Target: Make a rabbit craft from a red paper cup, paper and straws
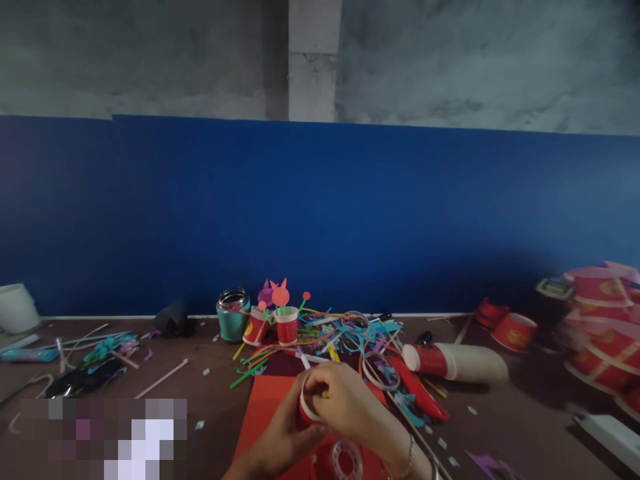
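Observation:
My left hand (284, 430) is wrapped round a red paper cup (305, 412) with a white rim, its mouth tilted towards me. My right hand (353, 403) reaches over the rim with bent fingers inside the cup. A small yellow bit shows by those fingers, but what they grip is mostly hidden. Beneath both hands lies a red sheet (256, 407). Close below my right wrist is a red tape dispenser (347, 460) with a pale round core.
Behind my hands are two decorated cups (287, 328), a teal jar (233, 320) and a tangle of coloured strips (360, 330). Stacked white cups (477, 363) lie to the right, near red scissors handles (417, 390). More red cups (605, 333) stand far right. A blue partition (320, 213) backs the table.

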### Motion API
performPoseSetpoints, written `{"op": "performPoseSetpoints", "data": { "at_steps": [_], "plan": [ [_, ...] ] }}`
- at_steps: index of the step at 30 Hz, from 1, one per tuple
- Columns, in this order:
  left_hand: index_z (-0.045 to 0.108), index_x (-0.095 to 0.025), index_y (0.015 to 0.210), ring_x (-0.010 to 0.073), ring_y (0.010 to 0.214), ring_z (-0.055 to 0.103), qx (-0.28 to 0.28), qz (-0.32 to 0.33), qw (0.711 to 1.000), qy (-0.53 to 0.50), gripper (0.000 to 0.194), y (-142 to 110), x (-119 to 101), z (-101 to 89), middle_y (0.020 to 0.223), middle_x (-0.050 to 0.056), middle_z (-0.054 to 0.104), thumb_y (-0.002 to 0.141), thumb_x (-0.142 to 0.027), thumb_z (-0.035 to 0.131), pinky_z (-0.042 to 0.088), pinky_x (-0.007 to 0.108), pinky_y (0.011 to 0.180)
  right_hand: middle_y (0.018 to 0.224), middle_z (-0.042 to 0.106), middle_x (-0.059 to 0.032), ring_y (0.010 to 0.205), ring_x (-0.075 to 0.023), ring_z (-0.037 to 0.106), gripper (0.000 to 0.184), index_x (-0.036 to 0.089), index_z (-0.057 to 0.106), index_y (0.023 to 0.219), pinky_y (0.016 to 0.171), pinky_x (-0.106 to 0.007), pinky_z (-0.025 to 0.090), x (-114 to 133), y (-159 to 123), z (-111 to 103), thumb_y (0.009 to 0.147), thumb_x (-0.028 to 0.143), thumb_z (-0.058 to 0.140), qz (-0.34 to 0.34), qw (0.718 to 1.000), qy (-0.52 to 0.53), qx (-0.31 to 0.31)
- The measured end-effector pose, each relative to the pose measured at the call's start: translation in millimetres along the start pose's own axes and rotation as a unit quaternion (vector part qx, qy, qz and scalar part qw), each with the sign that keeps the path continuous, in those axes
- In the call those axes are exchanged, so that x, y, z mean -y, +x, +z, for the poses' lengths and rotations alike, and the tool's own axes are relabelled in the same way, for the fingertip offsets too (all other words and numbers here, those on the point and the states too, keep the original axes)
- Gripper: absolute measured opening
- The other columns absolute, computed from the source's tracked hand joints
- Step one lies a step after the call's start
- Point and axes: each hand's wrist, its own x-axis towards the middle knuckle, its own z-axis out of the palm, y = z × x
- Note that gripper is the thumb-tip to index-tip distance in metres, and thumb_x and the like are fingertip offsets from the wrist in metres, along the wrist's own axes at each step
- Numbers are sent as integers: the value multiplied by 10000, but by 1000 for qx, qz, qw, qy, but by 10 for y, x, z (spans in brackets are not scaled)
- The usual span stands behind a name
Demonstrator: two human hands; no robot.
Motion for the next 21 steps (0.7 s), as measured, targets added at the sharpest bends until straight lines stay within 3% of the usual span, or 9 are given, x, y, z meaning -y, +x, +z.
{"op": "performPoseSetpoints", "data": {
  "at_steps": [9, 15, 21],
  "plan": [
    [359, -228, 1347, 308, 1259, 384, 12, 6, 998, 54, 690, 13, -109, 28, 1385, 125, 403, 747, -340, 679, 350, 426, 1018, 563, 630, 3, 556, -113, 486, 215, 177, 659, 526, 543, -222, 299, 25, 16, 10, 614, 111, 475, -22, 999, -44, 7],
    [387, -209, 1315, 278, 1182, 451, 4, 20, 994, 105, 587, 13, -151, 24, 1338, 118, 435, 793, -340, 622, 354, 401, 1010, 541, 594, 18, 524, -101, 457, 217, 161, 682, 585, 482, -193, 285, 19, 20, 63, 570, 119, 470, 31, 997, 67, 0],
    [400, -207, 1296, 272, 1167, 462, 1, 13, 996, 85, 578, 10, -120, 22, 1309, 118, 458, 784, -339, 634, 389, 372, 969, 518, 573, 21, 507, -93, 432, 222, 154, 664, 545, 470, -199, 268, 9, 21, 78, 573, 116, 448, 20, 997, 70, 11]
  ]
}}
